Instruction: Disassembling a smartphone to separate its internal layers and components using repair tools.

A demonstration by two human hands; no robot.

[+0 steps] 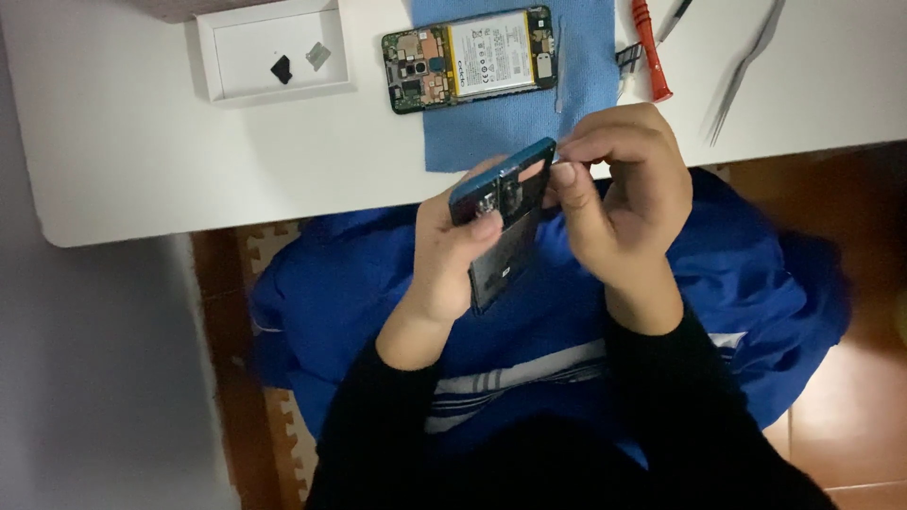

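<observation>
Head view | both hands (444, 264) (619, 189) grip one back cover (501, 222) | one tray (213, 71)

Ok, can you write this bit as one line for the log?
left hand: holds phone back cover | right hand: pinches cover's top edge | table: opened phone on blue cloth
</observation>
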